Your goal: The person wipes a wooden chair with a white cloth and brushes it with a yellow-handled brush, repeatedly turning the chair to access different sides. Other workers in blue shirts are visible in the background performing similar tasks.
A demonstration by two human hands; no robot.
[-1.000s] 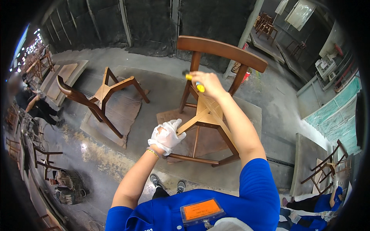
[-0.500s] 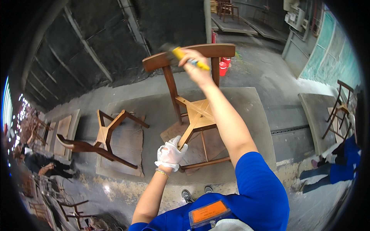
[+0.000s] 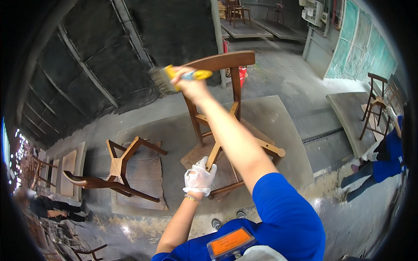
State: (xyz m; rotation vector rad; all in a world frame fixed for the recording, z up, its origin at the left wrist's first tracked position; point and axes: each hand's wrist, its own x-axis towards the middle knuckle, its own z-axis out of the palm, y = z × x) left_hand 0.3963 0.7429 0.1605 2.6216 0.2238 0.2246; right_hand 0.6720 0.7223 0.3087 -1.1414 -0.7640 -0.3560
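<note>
A wooden chair frame [image 3: 224, 61], with a dark curved backrest and pale crossed seat rails, stands in front of me. My left hand [image 3: 199, 177], in a thin white glove, is closed round the near left corner of the seat. Bare, my right hand [image 3: 190, 81] grips a wide brush [image 3: 162, 81] with a yellow handle and grey bristles. The brush is out at the left end of the backrest; whether it touches the wood I cannot tell. My right forearm hides part of the seat.
A second chair frame [image 3: 116, 167] lies tipped on a cardboard sheet [image 3: 146, 187] to the left. Both chairs are on a low grey platform [image 3: 278, 113]. Beyond is a dark panelled wall [image 3: 174, 35]. A person in blue [image 3: 383, 169] works by another chair [image 3: 375, 102] at right.
My right hand has swung the brush leftward along the backrest, past its left end. The chair has turned a little, and my left hand stays on its corner.
</note>
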